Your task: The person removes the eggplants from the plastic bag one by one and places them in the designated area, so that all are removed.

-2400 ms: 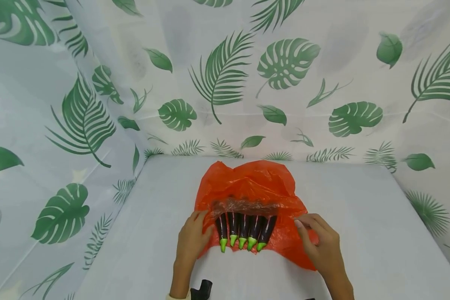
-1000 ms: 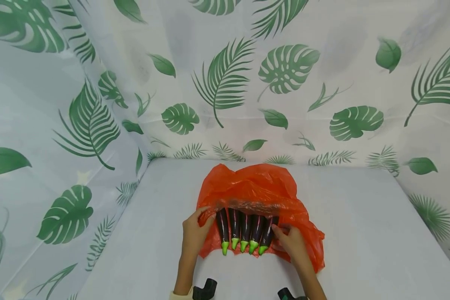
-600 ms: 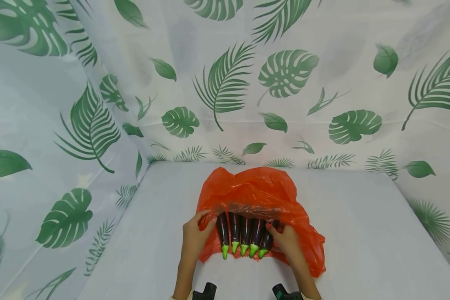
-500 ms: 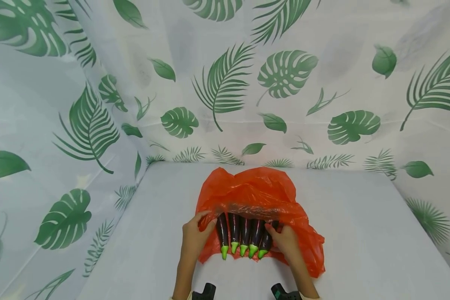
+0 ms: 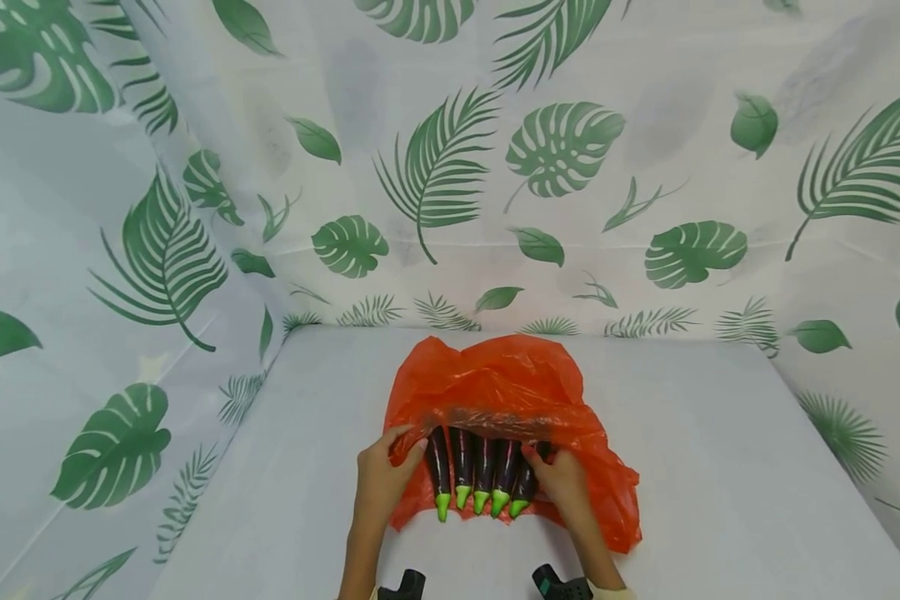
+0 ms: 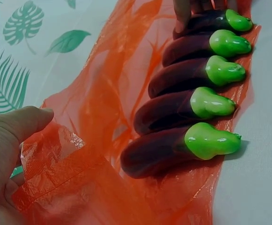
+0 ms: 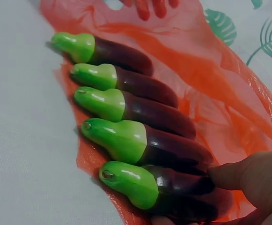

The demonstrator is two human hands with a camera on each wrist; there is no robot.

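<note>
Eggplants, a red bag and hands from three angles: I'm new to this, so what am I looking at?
There's no machine here, only a person working bare-handed. The wide picture is taken from the head, looking down; the close ones from the left and right wrists. On a white surface lies a red plastic bag with five eggplants in a row at its near edge, green ends toward the person. The left hand pinches the bag; the right hand grips the rightmost eggplant.

eggplants (image 6: 179,79): dark purple; caps (image 6: 224,71): bright green. plastic film (image 5: 487,375): orange-red. counter (image 5: 727,467): plain greyish white. backdrop (image 5: 450,62): white, green leaf-and-frond print. wrist mounts (image 5: 414,582): black. sleeve (image 5: 615,594): cream.
</note>
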